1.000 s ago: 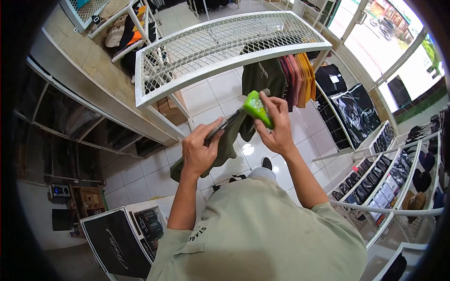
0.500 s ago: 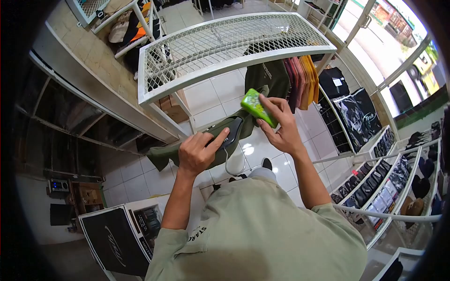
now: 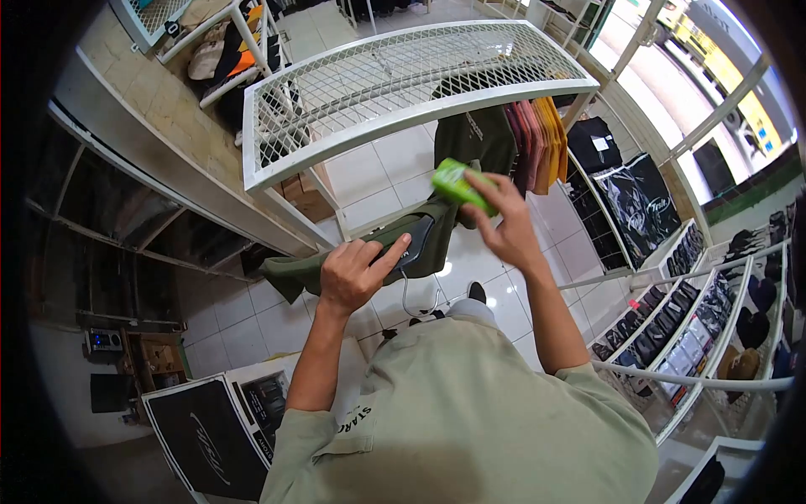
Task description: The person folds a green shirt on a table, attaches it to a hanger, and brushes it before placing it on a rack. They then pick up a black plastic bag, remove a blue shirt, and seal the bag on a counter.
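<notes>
My left hand (image 3: pixel 357 273) grips a dark hanger (image 3: pixel 417 242) and the olive-green shirt (image 3: pixel 306 273) on it, index finger stretched along the hanger. The hanger's metal hook points down toward my body, and the shirt hangs spread out in front of me. My right hand (image 3: pixel 508 227) holds a bright green pack (image 3: pixel 460 186) with printing on it, just above the shirt's right part. Motion blurs this hand and the pack, so the kind of pack cannot be made out.
A white rack with a mesh top (image 3: pixel 369 105) stands ahead, with dark, pink and yellow shirts (image 3: pixel 550 139) hanging under it. Shelves of packaged goods (image 3: pixel 672 323) are at right, and a white unit with a black panel (image 3: pixel 206 433) is at lower left. White floor tiles (image 3: pixel 369 172) lie below.
My right hand has turned and shifted slightly upward with the green pack, now more blurred. The left hand keeps its hold on the hanger. Outside, a yellow truck has moved further into view.
</notes>
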The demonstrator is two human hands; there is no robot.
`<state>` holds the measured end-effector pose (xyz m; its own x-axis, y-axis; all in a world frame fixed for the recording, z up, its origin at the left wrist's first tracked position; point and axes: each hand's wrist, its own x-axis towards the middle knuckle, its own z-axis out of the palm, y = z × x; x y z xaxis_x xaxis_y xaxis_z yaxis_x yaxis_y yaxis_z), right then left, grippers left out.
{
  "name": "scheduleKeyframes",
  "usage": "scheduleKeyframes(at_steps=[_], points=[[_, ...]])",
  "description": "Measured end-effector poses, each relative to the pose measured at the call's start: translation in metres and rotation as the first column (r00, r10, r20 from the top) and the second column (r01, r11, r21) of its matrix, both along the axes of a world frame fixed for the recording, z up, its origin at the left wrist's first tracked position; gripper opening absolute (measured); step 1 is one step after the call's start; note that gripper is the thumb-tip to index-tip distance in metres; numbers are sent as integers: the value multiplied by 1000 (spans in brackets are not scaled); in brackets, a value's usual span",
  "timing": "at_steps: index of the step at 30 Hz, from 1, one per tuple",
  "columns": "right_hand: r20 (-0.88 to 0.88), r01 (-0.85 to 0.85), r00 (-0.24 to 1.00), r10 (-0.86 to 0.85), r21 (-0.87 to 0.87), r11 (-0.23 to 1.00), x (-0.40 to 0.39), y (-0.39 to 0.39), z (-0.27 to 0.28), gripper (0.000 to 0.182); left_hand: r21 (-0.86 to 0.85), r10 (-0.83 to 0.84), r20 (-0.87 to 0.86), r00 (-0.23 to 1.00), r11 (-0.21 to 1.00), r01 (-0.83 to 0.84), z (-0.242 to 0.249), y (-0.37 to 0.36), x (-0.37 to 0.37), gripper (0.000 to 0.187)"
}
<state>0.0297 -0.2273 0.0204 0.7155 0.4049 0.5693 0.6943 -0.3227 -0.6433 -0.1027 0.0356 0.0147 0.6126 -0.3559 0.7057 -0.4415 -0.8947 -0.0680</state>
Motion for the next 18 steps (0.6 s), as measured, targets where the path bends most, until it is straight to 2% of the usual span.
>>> scheduleKeyframes(at_steps=[1,2,4,5,7,10,14,16,17,18], points=[[32,90,996,-89,-18,996,16,-8,-12,46,-8,-3,9,1000,1000,3,-1,-1,0,52],[18,260,966,-259,-34,965,31,-17,-22,44,-14,-5,10,1000,1000,5,-3,-2,0,52],[8,520,853,-522,-104,848,42,-29,-23,43,-19,-5,6,1000,1000,5,-6,-4,1,52],[18,519,854,-520,-102,849,44,-33,-25,43,-22,-2,16,1000,1000,2,-7,-3,4,52],[-20,333,943,-332,49,942,23,-34,-1,43,-38,-7,-2,1000,999,7,-11,-4,4,53],[-26,-4,1000,4,8,1000,-8,-23,24,44,-34,-20,-36,999,999,19,-10,-7,9,52],[-46,11,999,-14,-56,998,13,-31,-7,42,-70,-62,17,998,996,63,-15,-12,19,52],[-31,428,900,-434,-109,897,37,-48,-26,41,-82,-60,5,998,995,60,-18,-14,21,52],[-88,549,816,-571,-192,814,39,-55,-30,39,-88,-54,-10,998,995,53,-21,-16,22,52],[-80,543,819,-568,-210,813,37,-56,-26,39,-108,-49,-13,999,993,47,-24,-18,23,52]])
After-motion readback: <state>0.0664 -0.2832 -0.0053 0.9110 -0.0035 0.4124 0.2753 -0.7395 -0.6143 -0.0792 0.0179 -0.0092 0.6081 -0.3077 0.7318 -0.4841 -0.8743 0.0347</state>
